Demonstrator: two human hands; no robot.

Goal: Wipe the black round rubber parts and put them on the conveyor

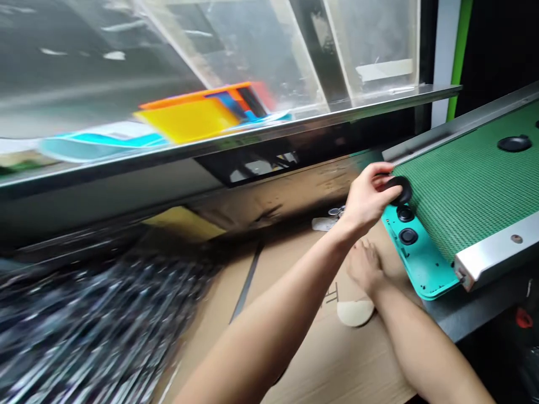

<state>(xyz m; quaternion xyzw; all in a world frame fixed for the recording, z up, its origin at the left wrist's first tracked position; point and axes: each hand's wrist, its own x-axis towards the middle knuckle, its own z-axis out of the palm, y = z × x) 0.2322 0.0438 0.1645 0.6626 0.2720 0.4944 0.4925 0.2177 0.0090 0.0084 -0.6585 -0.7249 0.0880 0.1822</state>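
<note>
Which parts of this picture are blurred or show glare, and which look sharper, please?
Head view, lower left: the dark pieces are heavily streaked; head view, upper left: the yellow item is smeared; head view, right: the teal panel and green belt look crisper; head view, top: pale reflections mark the upper panels.
</note>
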